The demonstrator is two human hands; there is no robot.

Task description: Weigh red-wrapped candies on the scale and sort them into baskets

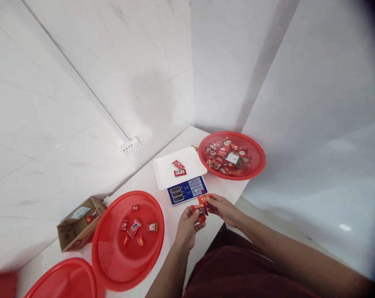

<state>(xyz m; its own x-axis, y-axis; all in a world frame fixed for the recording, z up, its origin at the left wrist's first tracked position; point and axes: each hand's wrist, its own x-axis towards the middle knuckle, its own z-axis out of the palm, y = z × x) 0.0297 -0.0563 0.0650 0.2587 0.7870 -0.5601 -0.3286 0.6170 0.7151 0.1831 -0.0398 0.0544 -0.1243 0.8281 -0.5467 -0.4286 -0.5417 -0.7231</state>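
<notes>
My left hand [189,225] is closed on red wrapped candies [201,209], held over the table's front edge. Close beside it, my right hand [222,208] pinches an orange-red candy packet [203,199] between thumb and fingers. Just beyond both hands stands a digital scale [187,190] with a blue keypad and dark displays. Its white tray [162,169] carries two flat red packets [179,167], one dotted and one with a pale label. How many candies are in the left hand I cannot tell.
Right of the scale, a red basket [258,159] holds many wrapped candies and a white-and-green packet [233,158]. To the left, another red basket [112,273] contains several candies. Behind it sits a cardboard box [69,231]. A further red basket [58,271] is at lower left. Walls [162,103] border the table.
</notes>
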